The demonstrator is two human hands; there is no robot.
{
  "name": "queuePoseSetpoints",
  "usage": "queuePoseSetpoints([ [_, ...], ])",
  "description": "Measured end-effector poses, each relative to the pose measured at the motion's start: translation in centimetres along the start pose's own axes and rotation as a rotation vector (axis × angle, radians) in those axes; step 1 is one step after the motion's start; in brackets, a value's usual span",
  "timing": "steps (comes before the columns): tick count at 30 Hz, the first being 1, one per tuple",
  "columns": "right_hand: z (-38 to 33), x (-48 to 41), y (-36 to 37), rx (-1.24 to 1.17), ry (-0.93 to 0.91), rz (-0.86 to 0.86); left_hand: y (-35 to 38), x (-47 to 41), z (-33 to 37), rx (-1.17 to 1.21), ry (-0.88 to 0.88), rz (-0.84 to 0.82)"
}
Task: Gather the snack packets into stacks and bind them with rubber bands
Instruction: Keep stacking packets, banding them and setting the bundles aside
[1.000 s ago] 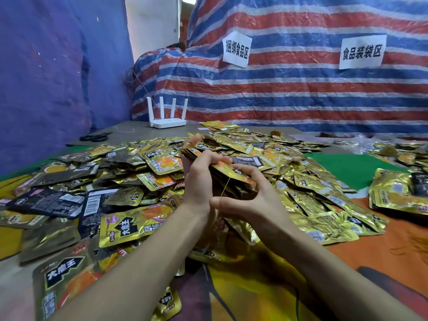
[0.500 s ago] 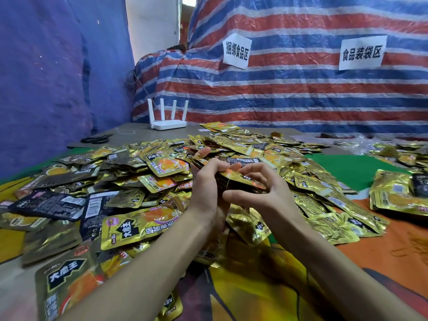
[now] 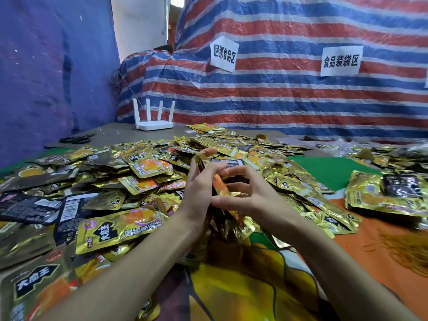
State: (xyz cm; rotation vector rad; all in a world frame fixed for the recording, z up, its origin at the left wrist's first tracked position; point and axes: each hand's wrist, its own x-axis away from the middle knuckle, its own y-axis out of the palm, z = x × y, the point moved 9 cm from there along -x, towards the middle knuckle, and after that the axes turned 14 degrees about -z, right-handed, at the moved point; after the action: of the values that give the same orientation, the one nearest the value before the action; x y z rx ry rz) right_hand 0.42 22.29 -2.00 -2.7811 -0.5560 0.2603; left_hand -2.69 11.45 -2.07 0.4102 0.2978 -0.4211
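While the left hand is gripping the stack of packets, the right hand at its three o'clock is pinching the stack's edge with curled fingers. Loose packets are lying heaped at ten o'clock.

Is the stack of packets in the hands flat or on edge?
On edge, tilted: the stack stands gripped between left hand and right hand, thin side toward the camera.

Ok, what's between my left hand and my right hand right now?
A stack of gold snack packets stands on edge there, gripped by the left hand and the right hand; the head view shows it.
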Motion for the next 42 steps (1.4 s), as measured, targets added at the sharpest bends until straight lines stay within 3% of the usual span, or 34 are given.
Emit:
queuePoseSetpoints([
  [6,-2.0,2.3,-1.4,0.172,-0.04,0.026,2.7,0.3,0.5,-0.083,0.032,-0.049],
  [9,-2.0,4.1,-2.9,0.139,-0.032,0.094,4.6,0.2,0.2,-0.153,0.009,-0.075],
  [14,-1.7,7.6,-8.3,0.091,0.039,0.408,8.4,0.2,0.8,-0.443,0.053,-0.067],
  [17,-2.9,9.7,-13.6,0.369,0.145,0.611,11.0,-0.3,0.0,-0.528,-0.041,-0.106],
  [23,-1.4,12.2,-25.6,0.862,0.499,0.768,17.8,1.4,-2.1,-0.63,-0.078,-0.47],
  [28,2.0,13.6,-31.6,1.115,0.791,0.76,18.8,2.0,-3.0,-0.792,-0.023,-0.546],
  [37,7.1,12.2,-32.7,1.126,0.92,0.573,17.3,0.8,-2.2,-0.809,0.034,-0.532],
  [40,5.2,11.2,-30.5,1.195,0.877,0.569,16.0,0.8,-1.3,-0.831,0.052,-0.494],
  [42,3.0,9.6,-27.3,1.227,0.714,0.569,14.8,0.9,-0.6,-0.901,0.081,-0.469],
])
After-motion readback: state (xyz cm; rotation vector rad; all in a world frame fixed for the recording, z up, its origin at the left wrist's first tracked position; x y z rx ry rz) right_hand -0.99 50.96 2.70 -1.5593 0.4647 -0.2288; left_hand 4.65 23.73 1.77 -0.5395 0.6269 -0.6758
